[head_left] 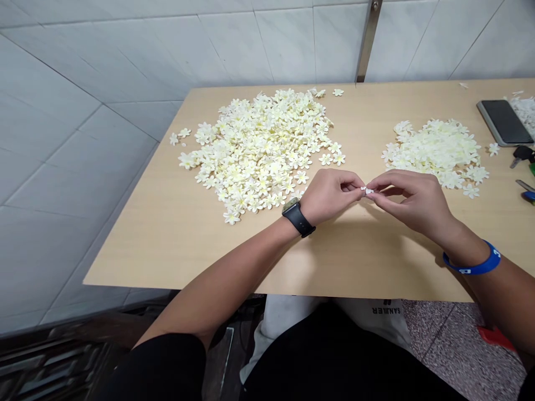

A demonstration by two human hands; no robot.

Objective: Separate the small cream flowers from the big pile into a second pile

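The left hand (330,196) and right hand (413,201) pinch a small white piece (368,191).

Tiny white flower piece (368,191) pinched between fingers (378,187)

Small craft workroom indicated, poss. home-based, exact type can't be told. Shown by two large heaps of cream-white artificial flowers (259,150) piled on a light wood-laminate table (137,245). Glossy white tile wall (284,44) w/ brushed-steel upright strip (368,39) seen behind, speckled grey terrazzo floor (472,351) below. Black smartphone (505,121) + keys (522,155) placed at table edge.
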